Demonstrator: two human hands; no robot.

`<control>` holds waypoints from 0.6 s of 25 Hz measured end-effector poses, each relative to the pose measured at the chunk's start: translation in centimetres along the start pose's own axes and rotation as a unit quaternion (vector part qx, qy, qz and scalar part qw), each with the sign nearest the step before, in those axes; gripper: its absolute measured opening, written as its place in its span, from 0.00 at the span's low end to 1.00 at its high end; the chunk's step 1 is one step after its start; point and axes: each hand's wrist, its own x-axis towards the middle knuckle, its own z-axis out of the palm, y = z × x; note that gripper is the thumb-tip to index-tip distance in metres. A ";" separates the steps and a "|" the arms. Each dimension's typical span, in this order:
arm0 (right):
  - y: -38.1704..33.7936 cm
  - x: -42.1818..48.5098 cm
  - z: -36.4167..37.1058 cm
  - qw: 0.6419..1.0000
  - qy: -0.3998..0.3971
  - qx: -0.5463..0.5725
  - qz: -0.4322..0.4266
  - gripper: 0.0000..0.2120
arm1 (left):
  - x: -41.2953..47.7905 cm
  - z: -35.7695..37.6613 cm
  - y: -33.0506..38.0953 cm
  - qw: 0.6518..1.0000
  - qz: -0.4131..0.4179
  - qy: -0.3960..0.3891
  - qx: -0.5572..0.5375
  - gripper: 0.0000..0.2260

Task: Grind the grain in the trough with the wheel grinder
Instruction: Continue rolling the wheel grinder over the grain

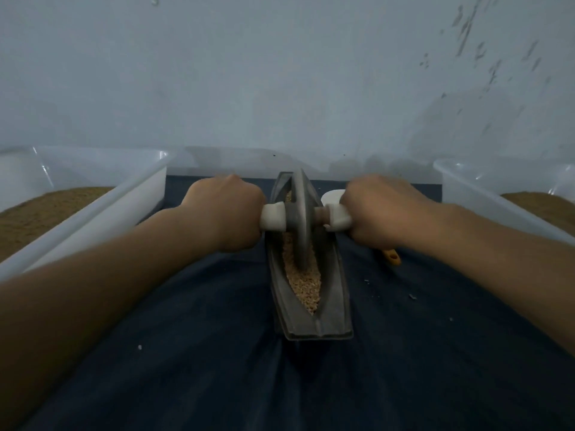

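Head view: mid-grind step, left hand [227, 209] and right hand [382, 209] curled tight round white handles [273, 216], wheel grinder [300, 213] upright between the fingers, sunk into grain [303, 284] in trough [311, 325]; next move probably calls for even downward press while rolling along the trough.

The person's arms are bare. The left forearm [124, 275], toward 8 o'clock, and the right forearm [482, 244], toward 4 o'clock, show uncovered skin from the frame's edge to the left hand [228, 209] and right hand [378, 209], both bare too.
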 end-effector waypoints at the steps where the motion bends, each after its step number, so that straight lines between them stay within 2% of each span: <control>1: 0.1 -1.1 0.8 0.999 0.035 0.013 0.001 0.14 | -0.8 0.1 -0.1 1.000 0.008 0.012 0.001 0.04; 4: 0.1 -2.1 3.0 0.990 0.140 0.007 0.028 0.12 | -0.7 1.1 0.1 0.995 0.006 0.087 0.037 0.06; 6: -0.2 -0.5 3.2 0.991 0.113 0.041 0.061 0.13 | 0.9 1.1 0.7 0.993 -0.020 0.109 0.051 0.02; 9: -0.6 1.9 2.5 0.992 0.044 0.067 0.098 0.10 | 2.5 0.2 1.6 0.992 -0.050 0.098 0.061 0.06; 11: -0.6 1.4 2.2 0.992 0.036 0.065 0.099 0.07 | 1.8 -0.2 1.6 0.994 -0.037 0.084 0.063 0.04; 13: -0.5 -0.9 2.5 0.991 0.110 0.030 0.065 0.11 | -0.4 0.1 1.1 0.994 -0.010 0.093 0.063 0.03; 15: -0.7 -3.4 3.2 0.977 0.206 -0.026 0.042 0.16 | -2.5 0.4 1.0 0.987 0.023 0.135 0.086 0.14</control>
